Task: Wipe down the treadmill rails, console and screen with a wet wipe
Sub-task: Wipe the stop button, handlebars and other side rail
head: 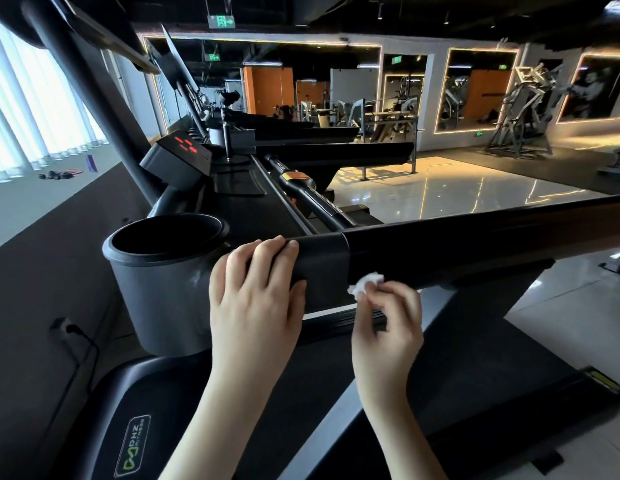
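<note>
The treadmill's black side rail (pixel 474 244) runs from the centre out to the right. My left hand (pixel 256 289) grips the rail's corner joint, fingers curled over its top and thumb on its front face. My right hand (pixel 388 317) pinches a small crumpled white wet wipe (pixel 365 283) against the rail's lower front edge, just right of the joint. The console (pixel 183 157) with red lit digits sits further back on the left. A tilted screen's underside (pixel 104 32) shows at the top left.
A round grey cup holder (pixel 156 271) stands just left of my left hand. The running belt and motor cover (pixel 135 445) lie below. More treadmills line up behind. Shiny floor and weight machines (pixel 519 109) fill the right. A wall socket with a cable (pixel 64 327) is on the left.
</note>
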